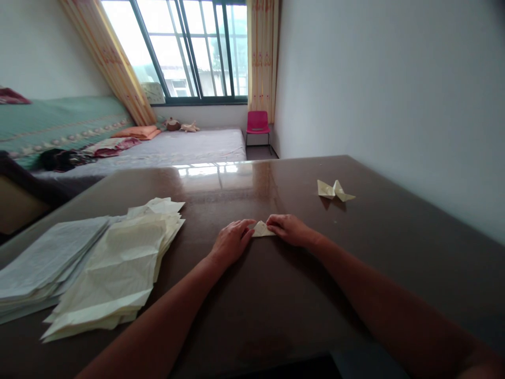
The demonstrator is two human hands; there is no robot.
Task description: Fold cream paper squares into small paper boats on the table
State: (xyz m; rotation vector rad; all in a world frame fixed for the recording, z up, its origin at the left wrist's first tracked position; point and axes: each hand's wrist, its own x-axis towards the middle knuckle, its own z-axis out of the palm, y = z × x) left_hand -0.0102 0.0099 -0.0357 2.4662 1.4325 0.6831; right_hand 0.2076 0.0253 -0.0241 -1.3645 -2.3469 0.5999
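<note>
A small piece of folded paper [261,229], cream-coloured and roughly triangular, lies between my hands on the brown table [236,305]. My left hand [233,240] closes on its left corner with thumb and fingertips. On the opposite corner, my right hand [290,229] pinches the paper, its fingers partly covering that side. Farther off to the right stands a finished-looking origami figure [334,190] with pointed, wing-like ends, touched by neither hand.
Cream sheets with creases [126,258] form a loose stack on the table's left, beside a pile of greyish printed paper [51,258]. Beyond the table are a bed [205,145] and a pink chair [258,122]. A white wall [386,95] runs along the right.
</note>
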